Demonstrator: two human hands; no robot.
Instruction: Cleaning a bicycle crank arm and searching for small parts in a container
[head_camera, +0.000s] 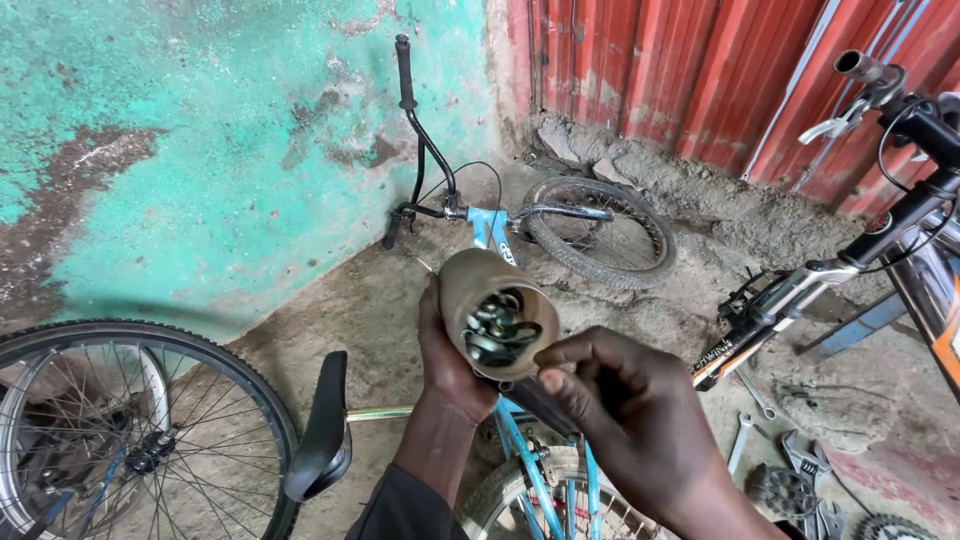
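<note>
My left hand (447, 360) holds a dull brown tin can (478, 280) tipped toward me, its open mouth showing several metal washers and nuts (498, 328) inside. My right hand (625, 400) is just right of the can's mouth, thumb and fingers pinched together at the rim. What the fingers pinch is too small to tell. A dark handle-like bar (535, 405) runs below the can between both hands.
A blue bicycle (500, 235) lies on the dirt floor against a turquoise wall. A wheel (110, 430) and black saddle (322, 430) sit at lower left. Another bike's handlebar (900, 110) stands at right by red corrugated sheeting. Spanners (745, 435) and sprockets (782, 490) lie at lower right.
</note>
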